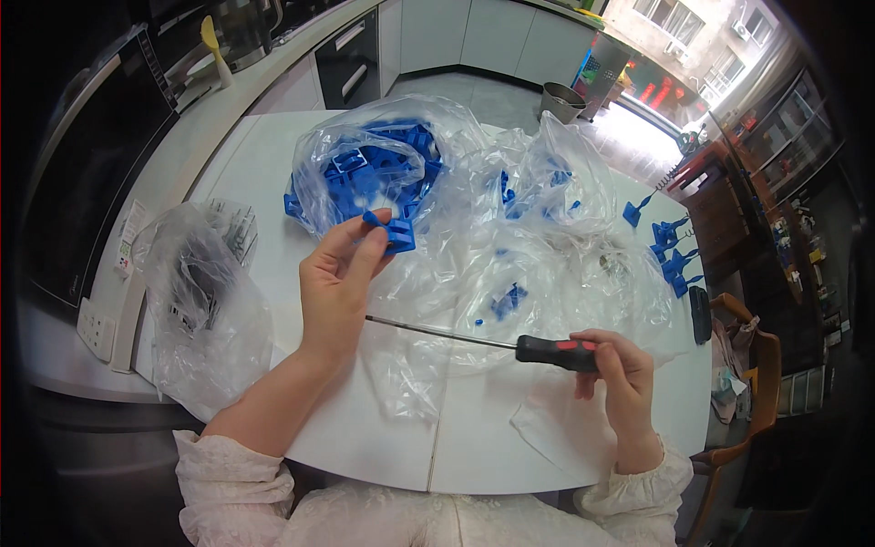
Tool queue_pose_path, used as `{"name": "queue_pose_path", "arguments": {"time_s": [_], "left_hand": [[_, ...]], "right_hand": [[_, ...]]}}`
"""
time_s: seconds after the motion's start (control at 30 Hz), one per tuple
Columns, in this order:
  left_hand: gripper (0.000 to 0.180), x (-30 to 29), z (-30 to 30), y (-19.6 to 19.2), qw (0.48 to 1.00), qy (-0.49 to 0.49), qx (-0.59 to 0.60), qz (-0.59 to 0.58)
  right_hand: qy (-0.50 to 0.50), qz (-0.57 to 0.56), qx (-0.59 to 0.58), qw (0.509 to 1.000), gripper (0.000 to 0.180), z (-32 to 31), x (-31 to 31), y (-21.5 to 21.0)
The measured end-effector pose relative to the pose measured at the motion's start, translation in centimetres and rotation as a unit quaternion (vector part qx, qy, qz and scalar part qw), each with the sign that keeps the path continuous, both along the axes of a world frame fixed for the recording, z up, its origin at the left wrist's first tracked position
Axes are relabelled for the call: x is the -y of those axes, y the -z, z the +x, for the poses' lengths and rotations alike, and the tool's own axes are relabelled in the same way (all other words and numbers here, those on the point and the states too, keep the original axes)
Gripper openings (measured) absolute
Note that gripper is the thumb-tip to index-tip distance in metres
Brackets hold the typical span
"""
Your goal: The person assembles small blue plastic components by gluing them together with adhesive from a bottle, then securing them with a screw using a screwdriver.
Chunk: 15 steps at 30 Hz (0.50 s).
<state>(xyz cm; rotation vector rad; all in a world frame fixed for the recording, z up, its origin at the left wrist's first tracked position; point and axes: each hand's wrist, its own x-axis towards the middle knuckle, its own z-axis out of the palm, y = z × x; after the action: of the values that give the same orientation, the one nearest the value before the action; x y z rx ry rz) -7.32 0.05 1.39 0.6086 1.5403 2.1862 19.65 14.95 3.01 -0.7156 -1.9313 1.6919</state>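
My left hand [339,269] pinches a small blue plastic part [399,236] between thumb and fingers, just in front of a clear plastic bag [314,150] heaped with similar blue parts [365,169]. Lower and to the right, my right hand [617,369] grips a screwdriver [558,353] by its black and red handle. Its long thin shaft points left, the tip ending beside my left wrist and apart from the blue part. Behind the screwdriver, thin clear bags [510,264] lie crumpled, with a few small blue pieces [509,301] inside.
Several blue assembled pieces with thin stems [674,260] stand at the table's right edge, near a black object [699,314]. Another clear bag [205,310] with grey contents lies at the left. A wooden chair [761,392] stands at the right, a counter [173,191] at the left.
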Motion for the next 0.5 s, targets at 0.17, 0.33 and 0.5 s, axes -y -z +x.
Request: {"name": "queue_pose_path", "arguments": {"time_s": [0.17,0.33,0.5], "left_hand": [[0.024,0.1,-0.3,0.2,0.998,0.009,0.051,0.031],[0.034,0.6,-0.4,-0.3,0.992,0.08,0.083,0.051],[0.033,0.7,0.1,-0.9,0.978,0.137,0.14,0.064]], "right_hand": [[0.058,-0.021,-0.047,0.997,0.039,-0.2,-0.3,-0.6],[0.068,-0.103,-0.096,0.988,0.038,-0.5,-0.5,-0.4],[0.002,-0.191,-0.121,0.974,0.039,-0.3,-1.2,-0.3]]}}
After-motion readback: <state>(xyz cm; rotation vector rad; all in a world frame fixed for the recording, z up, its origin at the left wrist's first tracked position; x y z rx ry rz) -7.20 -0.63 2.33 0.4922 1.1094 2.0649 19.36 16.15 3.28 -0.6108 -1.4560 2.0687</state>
